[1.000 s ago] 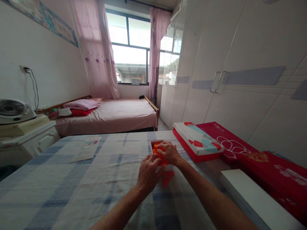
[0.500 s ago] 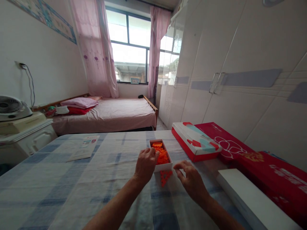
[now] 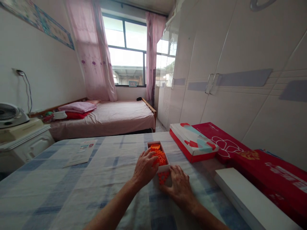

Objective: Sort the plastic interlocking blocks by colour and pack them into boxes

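A small white open box (image 3: 165,168) on the table holds many small orange plastic pieces (image 3: 157,155). My left hand (image 3: 145,166) lies over the box's left side. Its fingers are apart and reach onto the loose pieces; the fingertips are partly hidden. Just in front of the box lies a flat orange triangular piece (image 3: 163,177) with gaps in it. My right hand (image 3: 179,184) curves round this piece from the right. Its thumb is at the lower tip and its fingers are by the upper corner, close to the box's near right corner.
A blue-and-white checked cloth (image 3: 79,191) covers the table. To the right are a red-and-white box (image 3: 194,140), dark red boxes (image 3: 271,172) and a long white box (image 3: 249,195). A paper leaflet (image 3: 80,156) lies left. Beyond stands a bed (image 3: 120,118).
My right hand has moved left and in to the orange triangular piece. My left hand's fingers have gone from bunched to more stretched out over the box. The view has shifted slightly.
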`<state>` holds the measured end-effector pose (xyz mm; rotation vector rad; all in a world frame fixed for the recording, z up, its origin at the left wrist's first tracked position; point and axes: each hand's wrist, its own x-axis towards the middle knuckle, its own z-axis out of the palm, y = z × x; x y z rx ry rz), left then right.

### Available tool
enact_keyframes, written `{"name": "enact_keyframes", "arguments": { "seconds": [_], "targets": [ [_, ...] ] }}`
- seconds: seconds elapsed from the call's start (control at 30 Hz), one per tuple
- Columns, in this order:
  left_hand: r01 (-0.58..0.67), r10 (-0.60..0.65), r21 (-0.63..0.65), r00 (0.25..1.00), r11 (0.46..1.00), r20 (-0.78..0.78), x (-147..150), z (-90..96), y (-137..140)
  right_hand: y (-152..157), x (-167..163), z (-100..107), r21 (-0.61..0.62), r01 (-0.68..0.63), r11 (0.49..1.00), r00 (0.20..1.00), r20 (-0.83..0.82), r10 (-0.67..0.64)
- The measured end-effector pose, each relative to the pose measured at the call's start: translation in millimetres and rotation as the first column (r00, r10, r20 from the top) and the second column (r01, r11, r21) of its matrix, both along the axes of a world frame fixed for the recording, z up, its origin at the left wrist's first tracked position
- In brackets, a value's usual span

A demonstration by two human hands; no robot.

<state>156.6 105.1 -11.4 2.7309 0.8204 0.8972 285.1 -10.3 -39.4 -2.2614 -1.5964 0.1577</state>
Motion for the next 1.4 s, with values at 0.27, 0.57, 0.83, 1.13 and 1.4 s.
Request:
{"name": "enact_keyframes", "arguments": {
  "seconds": [0.27,0.57,0.83,1.13,1.4],
  "targets": [
    [0.027,-0.030,0.030,0.996,0.999,0.080,-6.6,-0.5,-2.5,-21.1,10.0,14.1,0.013,-0.036,0.999,0.996,0.088,0.034],
    [-0.101,0.105,-0.027,0.977,0.994,0.187,-13.6,-5.1,0.9,38.2,37.7,65.9,0.222,-0.096,0.970,0.989,0.129,0.068],
    [-0.236,0.239,-0.034,0.954,0.971,0.181,-59.0,-8.6,31.3,94.5,25.3,52.5,0.131,-0.143,0.981,0.989,-0.019,0.146],
    [-0.582,0.585,-0.082,0.810,0.809,0.032,-164.0,-16.1,91.4,102.6,8.6,40.8,0.136,-0.315,0.939,0.949,0.014,0.316],
    [-0.906,0.886,-0.075,0.423,0.417,-0.192,-234.6,-13.6,119.9,79.3,7.2,43.1,0.325,-0.263,0.908,0.954,-0.053,0.295]
  ]
}}
